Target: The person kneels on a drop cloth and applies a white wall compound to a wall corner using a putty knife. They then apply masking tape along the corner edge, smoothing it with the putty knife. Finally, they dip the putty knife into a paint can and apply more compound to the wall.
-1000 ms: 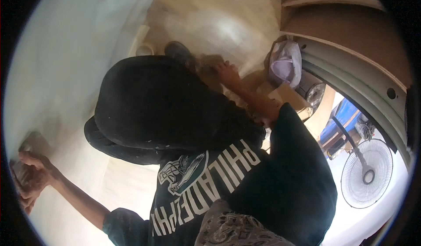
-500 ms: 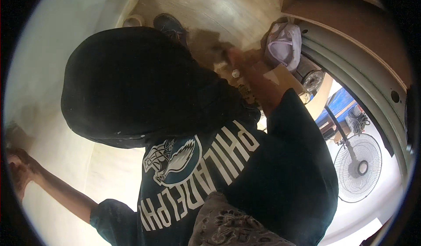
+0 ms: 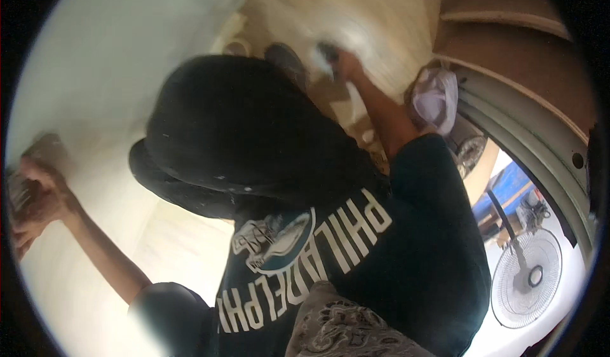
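Note:
My right hand (image 3: 347,64) reaches out above the pale, shiny surface at the top. It is closed on a small dark object (image 3: 327,52), too blurred to name, with a whitish smear beside it. My left hand (image 3: 44,198) is stretched out to the far left beside the pale wall (image 3: 95,147). Its thumb and fingers are apart, and the picture's rim cuts off part of it. Whether it touches the wall I cannot tell. My bent legs in black cloth (image 3: 248,128) fill the middle, with a dark shoe (image 3: 284,61) beyond them.
To the right of my right forearm stand a whitish plastic bag (image 3: 436,99) and a grey cylindrical thing (image 3: 469,148). Brown wooden shelves (image 3: 508,55) rise at the upper right. A standing fan (image 3: 527,277) is at the lower right, near a blue sheet (image 3: 508,188).
My right hand has moved up and away from the clutter near my legs, with the dark object in it. The left hand has shifted slightly up. The whole view has shifted too.

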A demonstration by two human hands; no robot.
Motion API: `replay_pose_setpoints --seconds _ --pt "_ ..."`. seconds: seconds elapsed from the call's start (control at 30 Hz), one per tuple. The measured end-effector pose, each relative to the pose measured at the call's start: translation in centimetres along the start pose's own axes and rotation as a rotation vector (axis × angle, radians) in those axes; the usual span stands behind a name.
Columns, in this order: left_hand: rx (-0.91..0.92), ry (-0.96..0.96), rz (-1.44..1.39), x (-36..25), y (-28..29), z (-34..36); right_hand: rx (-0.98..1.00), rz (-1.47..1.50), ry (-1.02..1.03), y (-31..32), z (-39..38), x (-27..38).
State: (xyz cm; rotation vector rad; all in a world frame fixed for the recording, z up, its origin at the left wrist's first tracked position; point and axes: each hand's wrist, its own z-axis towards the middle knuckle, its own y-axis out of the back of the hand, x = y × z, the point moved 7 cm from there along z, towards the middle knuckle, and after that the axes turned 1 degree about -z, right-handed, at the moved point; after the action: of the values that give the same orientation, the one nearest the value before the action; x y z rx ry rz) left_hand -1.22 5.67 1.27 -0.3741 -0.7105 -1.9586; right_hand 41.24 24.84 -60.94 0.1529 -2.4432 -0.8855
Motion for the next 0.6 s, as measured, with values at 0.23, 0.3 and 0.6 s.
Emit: replay_pose_setpoints --seconds 0.23,0.3,0.6 --pt "-0.264 -0.258 -0.211 -0.6 2.2 -0.8 -0.067 0.146 0.085 3.9 -7.1 1.4" --pt "-0.268 -0.225 -0.387 -3.4 2.3 -0.8 -0.121 0.300 -0.024 7.3 -6.9 -3.8" --pt "0.978 0.054 -1.780 -24.4 5.8 4.5 -0.297 1.577 0.200 27.7 -15.3 9.6"
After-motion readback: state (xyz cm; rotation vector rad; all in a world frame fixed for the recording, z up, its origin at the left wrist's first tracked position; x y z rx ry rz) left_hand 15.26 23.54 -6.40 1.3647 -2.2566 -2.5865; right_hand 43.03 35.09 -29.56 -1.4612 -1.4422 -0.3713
